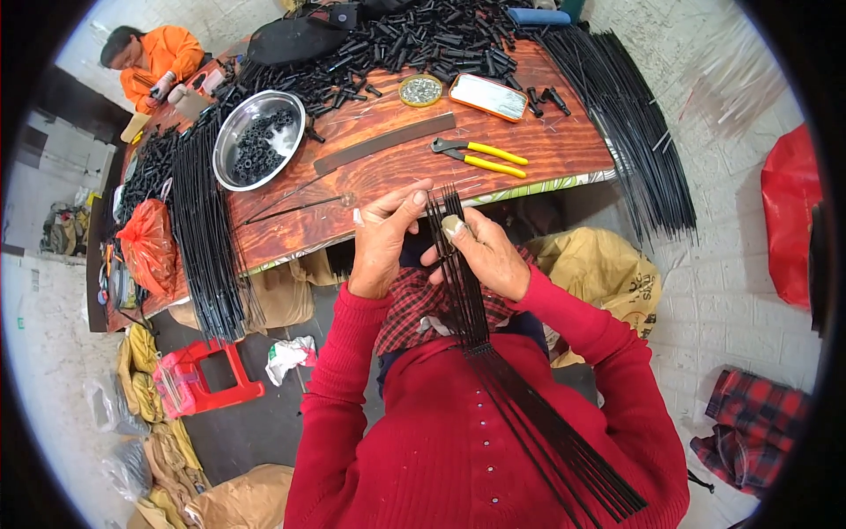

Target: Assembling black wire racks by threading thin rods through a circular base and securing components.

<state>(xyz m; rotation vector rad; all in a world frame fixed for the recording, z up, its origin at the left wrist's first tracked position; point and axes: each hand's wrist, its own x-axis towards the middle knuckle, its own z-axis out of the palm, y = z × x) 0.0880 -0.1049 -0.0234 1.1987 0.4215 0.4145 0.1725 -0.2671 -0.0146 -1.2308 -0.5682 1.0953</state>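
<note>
A bundle of thin black ribs (pixel 473 322), like those of an umbrella frame, stands between my hands. Its lower ends fan out over my red sweater. My right hand (pixel 495 257) is closed round the upper part, its thumb, in a greyish cover, pressed on the ribs. My left hand (pixel 379 240) pinches at the rib tips with thumb and forefinger; a white strip of tape is on this hand. Beyond them, yellow-handled pliers (pixel 493 165) and a flat dark bar (pixel 384 143) lie on the wooden table (pixel 344 198).
A steel bowl (pixel 219 159) holds small black rings. Black plastic parts (pixel 397 48) heap at the back. Rib bundles (pixel 201 238) (pixel 630 132) overhang both table sides. A white-filled tray (pixel 489 95) and a round dish (pixel 421 90) sit behind the pliers. A co-worker in orange (pixel 167 57) sits far left.
</note>
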